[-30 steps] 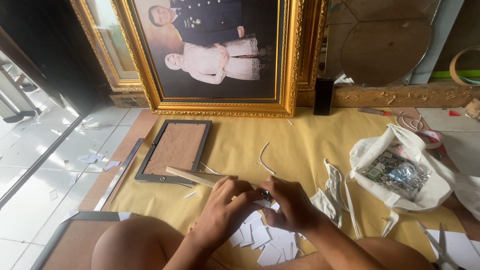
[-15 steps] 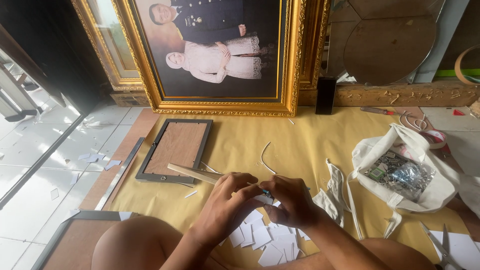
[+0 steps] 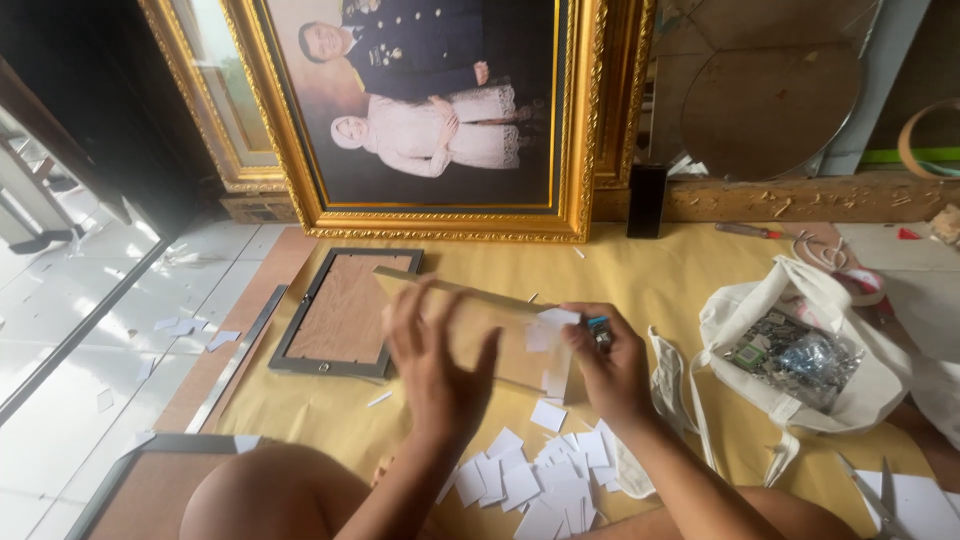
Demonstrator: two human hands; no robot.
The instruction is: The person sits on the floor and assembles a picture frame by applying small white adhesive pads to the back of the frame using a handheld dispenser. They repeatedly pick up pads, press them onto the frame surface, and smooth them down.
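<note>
While both hands are raised over the yellow sheet (image 3: 690, 290), the left hand (image 3: 435, 365) is spread open, fingers splayed against a clear glass pane (image 3: 480, 335) it props up, tilted, edge toward the small dark frame (image 3: 345, 312). Right hand (image 3: 610, 365) is closed on the pane's right side, pinching a small blue-tipped tool (image 3: 598, 325) there; white paper bits stick to the pane by it. Hands are apart, one at each end of the pane. Half a second ago both hands were low and close together over the paper squares (image 3: 540, 475); now they have lifted and separated, pane up off the sheet. Counts: one pane, one small dark frame, two gilt frames leaning behind, one white tote bag (image 3: 800, 350), one scissors (image 3: 885, 500), paper squares too many to count.
</note>
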